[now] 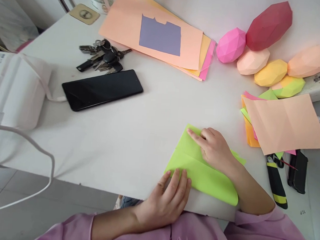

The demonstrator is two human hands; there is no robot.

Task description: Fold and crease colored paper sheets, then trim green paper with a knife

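Observation:
A lime-green sheet of paper point(200, 170) lies folded on the white table near its front edge, its right end lifting a little. My left hand point(168, 199) rests with fingers spread on the paper's near left edge. Across the upper part of the sheet, my right hand point(215, 147) presses down, index finger stretched toward the far left corner and the other fingers curled. Neither hand grips anything. Part of the paper is hidden under my right hand and forearm.
Behind are stacked peach sheets point(123, 22) with a purple piece point(160, 36), and several faceted paper shapes point(269, 27). Keys point(106, 56), a black phone point(103, 88) and a white corded box point(16, 88) stand left. Right are loose papers point(288, 121) and a cutter knife point(277, 183).

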